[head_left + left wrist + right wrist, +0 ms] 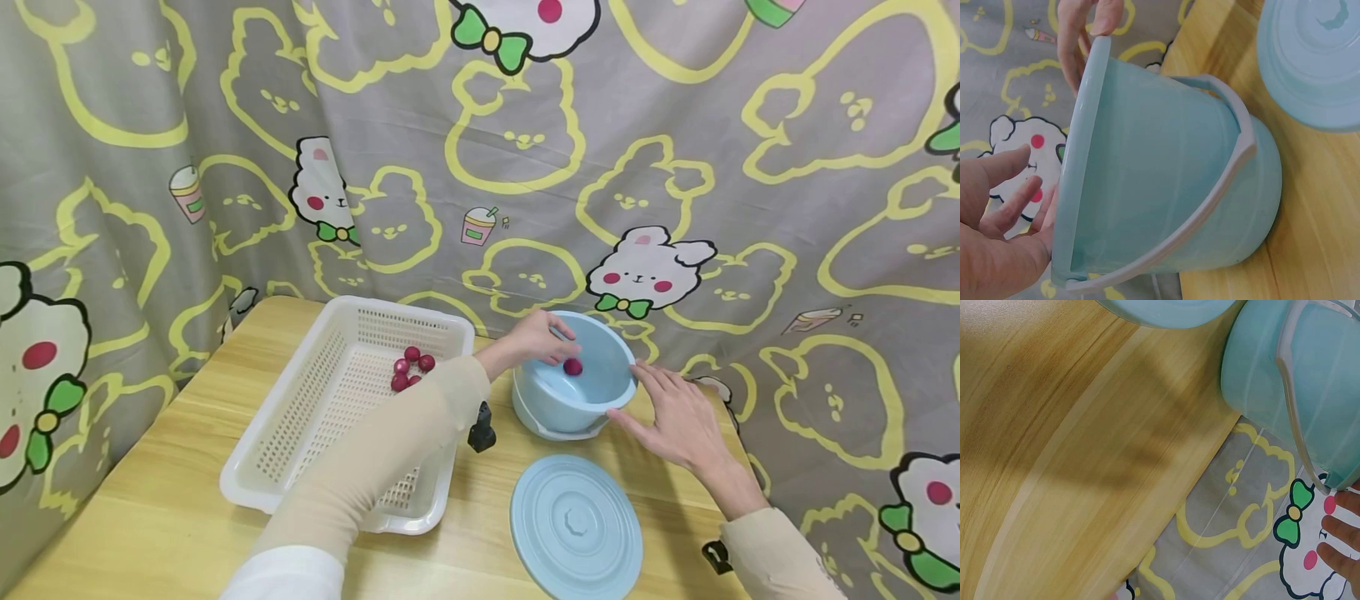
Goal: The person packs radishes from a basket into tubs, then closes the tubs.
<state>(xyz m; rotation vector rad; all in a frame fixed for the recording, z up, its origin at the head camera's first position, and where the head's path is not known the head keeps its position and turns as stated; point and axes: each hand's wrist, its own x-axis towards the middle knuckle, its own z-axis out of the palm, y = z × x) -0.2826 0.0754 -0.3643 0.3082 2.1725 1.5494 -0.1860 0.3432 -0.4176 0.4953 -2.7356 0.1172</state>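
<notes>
In the head view my left hand (542, 337) is over the mouth of a light-blue bucket (536, 400), its fingers spread and holding nothing. A small round red radish (573, 367) shows inside the bucket, just below those fingers. The left wrist view shows the same hand (1004, 231) beside the bucket's rim (1082, 162). My right hand (675, 417) touches the right side of the rim with thumb and fingers extended. Several more red radishes (412, 353) lie in a white perforated basket (281, 417) on the left, partly hidden by my left sleeve.
A round blue lid (577, 525) lies flat on the wooden table (165, 500) in front of the bucket. Between basket and bucket is a small black object (482, 429); another black piece (717, 557) sits near the right edge. A patterned curtain (405, 108) hangs behind.
</notes>
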